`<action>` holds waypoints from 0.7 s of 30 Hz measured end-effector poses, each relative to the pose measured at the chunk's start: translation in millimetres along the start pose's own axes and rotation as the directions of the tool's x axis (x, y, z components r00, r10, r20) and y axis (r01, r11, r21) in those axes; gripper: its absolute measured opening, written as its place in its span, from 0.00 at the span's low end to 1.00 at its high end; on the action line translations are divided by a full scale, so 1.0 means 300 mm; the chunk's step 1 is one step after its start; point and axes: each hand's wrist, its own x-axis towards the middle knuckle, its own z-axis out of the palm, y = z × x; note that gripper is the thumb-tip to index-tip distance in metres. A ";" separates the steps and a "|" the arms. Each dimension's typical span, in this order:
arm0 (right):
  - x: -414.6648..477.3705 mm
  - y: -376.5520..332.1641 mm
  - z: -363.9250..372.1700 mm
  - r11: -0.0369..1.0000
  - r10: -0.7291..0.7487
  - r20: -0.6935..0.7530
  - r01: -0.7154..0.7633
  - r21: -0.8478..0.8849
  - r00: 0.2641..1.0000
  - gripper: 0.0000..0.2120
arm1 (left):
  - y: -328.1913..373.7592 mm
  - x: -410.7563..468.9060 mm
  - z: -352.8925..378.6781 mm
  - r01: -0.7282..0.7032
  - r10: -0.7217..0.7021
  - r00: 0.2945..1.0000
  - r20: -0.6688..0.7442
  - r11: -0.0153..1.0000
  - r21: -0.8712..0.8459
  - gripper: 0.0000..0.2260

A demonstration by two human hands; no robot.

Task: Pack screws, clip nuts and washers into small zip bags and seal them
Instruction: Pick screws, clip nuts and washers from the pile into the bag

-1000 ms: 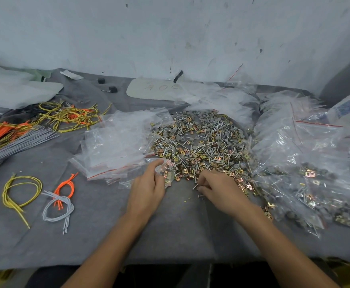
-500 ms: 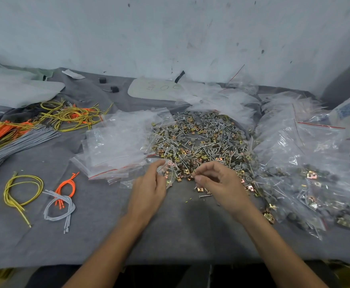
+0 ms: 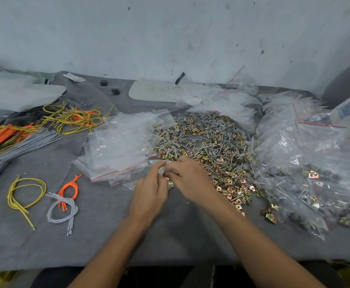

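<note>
Left hand (image 3: 149, 192): fingers curled, thumb and forefinger pinching the mouth of a small clear zip bag (image 3: 129, 185) that lies on the worktop just in front of it. A few brass-coloured clip nuts show through the plastic under the thumb.

Right hand (image 3: 190, 179): fingers curled and bunched, tips meeting the left thumb at the bag's mouth. Cannot tell whether they pinch hardware, the bag's edge, or nothing; the tips are hidden and slightly blurred.

Just beyond and to the right of the right hand: a loose heap of silver screws, brass-coloured clip nuts and grey round washers (image 3: 207, 146), all mixed, its near edge touching the wrist side of the hand.

Left of the heap, touching the held bag: a slumped stack of empty clear zip bags with red seal lines (image 3: 120, 146).

Right side of the worktop: a mound of filled clear zip bags (image 3: 305, 183), hardware visible inside. A few stray clip nuts lie between it and the heap.

Near left: a yellow-green wire loop (image 3: 24, 192), an orange wire bundle (image 3: 68, 188) and a grey wire bundle (image 3: 64, 208), the last two overlapping.

Far left: a long sheaf of grey wires (image 3: 14, 146) and a tangle of yellow and orange wires (image 3: 70, 119).

Everything rests on a grey felt cloth (image 3: 86, 235). At the back, a white oval plate with handwriting (image 3: 155, 90) lies before a scuffed white wall (image 3: 170, 38).
</note>
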 end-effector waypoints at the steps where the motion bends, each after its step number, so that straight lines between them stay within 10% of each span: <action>1: 0.005 -0.001 -0.001 0.999 -0.003 0.027 0.004 -0.031 1.000 0.09 | 0.001 0.000 0.000 0.001 -0.001 1.000 -0.003 1.000 -0.001 0.20; 9: -0.074 0.130 -0.144 0.990 0.129 -0.116 -0.120 0.078 0.985 0.09 | -0.004 -0.002 0.002 -0.017 0.017 1.000 -0.026 1.000 0.006 0.19; 21: -0.179 0.208 -0.131 0.961 0.195 0.162 -0.156 -0.227 0.967 0.04 | 0.001 -0.001 -0.001 -0.006 0.006 1.000 0.000 1.000 0.014 0.19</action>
